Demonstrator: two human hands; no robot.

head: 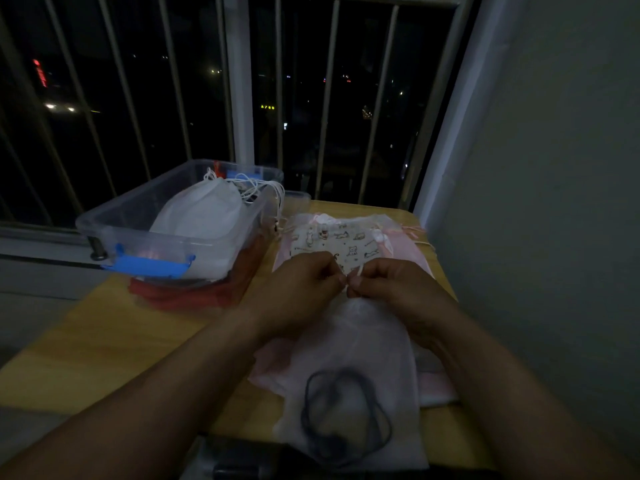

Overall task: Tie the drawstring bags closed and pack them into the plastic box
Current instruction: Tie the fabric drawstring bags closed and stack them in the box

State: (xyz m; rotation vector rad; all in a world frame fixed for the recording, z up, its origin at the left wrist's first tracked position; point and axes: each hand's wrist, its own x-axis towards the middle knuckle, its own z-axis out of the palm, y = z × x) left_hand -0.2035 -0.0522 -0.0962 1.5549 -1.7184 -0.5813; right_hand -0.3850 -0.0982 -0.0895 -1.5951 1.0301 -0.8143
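- Left hand (298,289) and right hand (391,289) close together, fingertips touching; both pinch a thin white drawstring (358,270) at the gathered neck of a sheer white bag (356,351).
- That bag lies flat on the wooden table (104,341), semi-transparent; a dark coiled cable (346,410) shows through the fabric.
- Just beyond the hands: cat-print fabric bag (346,240) on top of flat pink bags (412,251).
- Clear rectangular plastic box (145,216) at the table's left, with a blue latch (152,265). It holds a bulging white bag (201,209) with its cords spilling over the rim.
- Crumpled red cloth (194,296) under the box.
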